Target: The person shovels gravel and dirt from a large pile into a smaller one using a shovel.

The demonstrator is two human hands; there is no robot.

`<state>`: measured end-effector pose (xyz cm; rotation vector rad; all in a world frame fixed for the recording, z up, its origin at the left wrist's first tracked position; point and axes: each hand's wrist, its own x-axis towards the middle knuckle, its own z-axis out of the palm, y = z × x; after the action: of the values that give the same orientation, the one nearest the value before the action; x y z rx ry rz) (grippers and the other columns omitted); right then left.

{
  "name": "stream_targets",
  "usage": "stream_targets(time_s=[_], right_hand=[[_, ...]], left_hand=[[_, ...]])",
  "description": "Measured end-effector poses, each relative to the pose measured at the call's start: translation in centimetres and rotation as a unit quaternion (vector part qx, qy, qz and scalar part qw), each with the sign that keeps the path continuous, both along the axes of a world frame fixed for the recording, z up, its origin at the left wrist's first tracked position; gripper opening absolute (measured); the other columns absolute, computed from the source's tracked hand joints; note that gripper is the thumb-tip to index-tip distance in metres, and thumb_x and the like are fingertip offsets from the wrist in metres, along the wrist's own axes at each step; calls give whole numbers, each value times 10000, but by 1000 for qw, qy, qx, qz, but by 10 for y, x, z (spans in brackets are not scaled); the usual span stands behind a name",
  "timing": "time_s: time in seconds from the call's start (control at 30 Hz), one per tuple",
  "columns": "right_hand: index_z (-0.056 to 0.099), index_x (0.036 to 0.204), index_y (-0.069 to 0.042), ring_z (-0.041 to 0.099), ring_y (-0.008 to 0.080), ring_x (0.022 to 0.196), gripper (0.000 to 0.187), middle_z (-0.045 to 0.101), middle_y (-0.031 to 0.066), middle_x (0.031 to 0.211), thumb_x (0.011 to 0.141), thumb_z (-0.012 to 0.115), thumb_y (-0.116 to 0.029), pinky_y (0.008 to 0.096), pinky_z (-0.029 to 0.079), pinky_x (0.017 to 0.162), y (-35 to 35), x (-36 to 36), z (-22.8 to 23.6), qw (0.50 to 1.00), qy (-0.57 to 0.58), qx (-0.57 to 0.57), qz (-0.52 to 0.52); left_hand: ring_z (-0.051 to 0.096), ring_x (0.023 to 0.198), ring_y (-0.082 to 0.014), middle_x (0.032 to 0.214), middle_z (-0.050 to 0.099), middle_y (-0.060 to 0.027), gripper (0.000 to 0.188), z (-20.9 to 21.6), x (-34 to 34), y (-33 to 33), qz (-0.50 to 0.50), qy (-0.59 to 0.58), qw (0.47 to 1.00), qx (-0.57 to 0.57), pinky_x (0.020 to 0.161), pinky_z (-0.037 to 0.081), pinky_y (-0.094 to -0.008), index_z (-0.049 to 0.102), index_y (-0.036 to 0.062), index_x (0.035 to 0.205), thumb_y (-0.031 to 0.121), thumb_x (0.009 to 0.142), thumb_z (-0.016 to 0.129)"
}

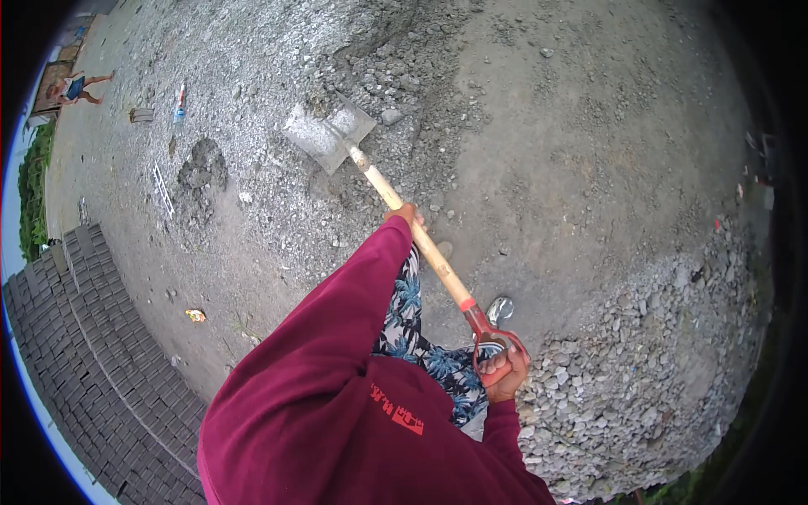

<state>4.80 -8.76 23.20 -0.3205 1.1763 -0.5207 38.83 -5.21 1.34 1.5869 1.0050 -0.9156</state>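
A shovel [436, 259] with a pale wooden shaft and a red D-shaped grip slants across the middle of the head view. My left hand [407, 215] is wrapped round the shaft about halfway along. At the lower end of the picture my right hand [507, 374] is closed on the red grip. The flat metal blade lies at the far end, dusted with grey grit. Beside and beyond it is loose grey gravel [387, 80], and I cannot tell whether the blade touches it. Maroon sleeves cover both my arms.
Grey blocks [93, 353] stand stacked at the left. A heap of broken stones [623, 379] rises at the right. A person [77, 87] is at the far left. A bottle [179, 105], a white slatted piece [162, 190] and a crumpled wrapper [195, 316] lie on the ground.
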Motion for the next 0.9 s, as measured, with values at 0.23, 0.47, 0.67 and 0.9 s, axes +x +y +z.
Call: stream_targets(time_s=[0.23, 0.47, 0.67, 0.9], right_hand=[[602, 869, 44, 502, 152, 403, 227, 505, 42, 517, 821, 567, -175, 293, 463, 400, -6, 3, 12, 998, -2, -27, 61], [594, 859, 27, 506, 154, 412, 223, 507, 52, 524, 812, 581, -191, 278, 460, 398, 19, -45, 44, 998, 1, -7, 69], [591, 936, -6, 510, 164, 418, 231, 521, 29, 554, 850, 572, -219, 281, 464, 404, 42, -120, 54, 994, -54, 66, 64], [581, 894, -70, 496, 194, 414, 208, 520, 51, 546, 880, 567, -277, 319, 432, 401, 68, -340, 46, 980, -92, 125, -122]], left_hand=[[551, 487, -242, 655, 558, -125, 166, 24, 7, 22, 45, -45, 996, -65, 455, 506, -409, 535, -4, 886, 140, 813, 574], [543, 456, -231, 629, 545, -120, 176, 92, -28, 86, 103, -80, 991, -39, 401, 492, -398, 489, -8, 910, 107, 818, 585], [565, 457, -271, 596, 564, -137, 206, 129, -77, 130, 29, -147, 988, 47, 430, 501, -410, 517, -38, 875, 147, 828, 594], [587, 527, -273, 638, 589, -141, 311, 159, -262, 26, -243, -111, 954, 136, 533, 515, -392, 564, -21, 782, 285, 827, 542]])
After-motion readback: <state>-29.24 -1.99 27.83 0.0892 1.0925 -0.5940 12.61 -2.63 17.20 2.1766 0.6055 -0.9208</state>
